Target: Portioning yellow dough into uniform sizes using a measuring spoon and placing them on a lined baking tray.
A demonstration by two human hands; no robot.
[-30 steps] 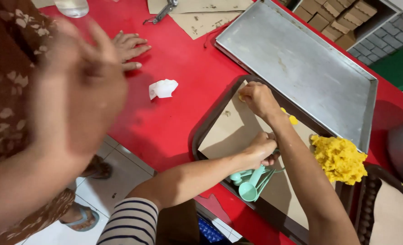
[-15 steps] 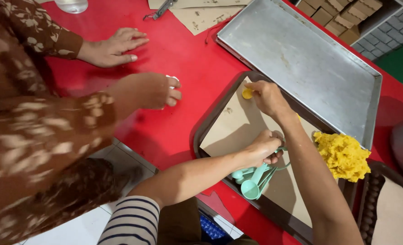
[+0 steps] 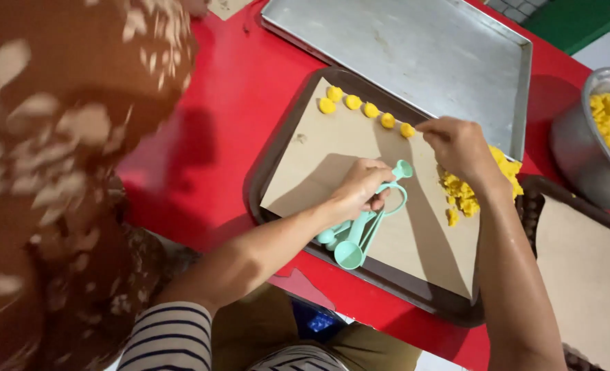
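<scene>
Gripping spoons [image 3: 360, 230], left hand [image 3: 361, 187].

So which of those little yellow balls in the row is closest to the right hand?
The last yellow ball at the row's right end: the right hand has its fingertips right beside it, while the other four lie farther left on the brown paper.
</scene>
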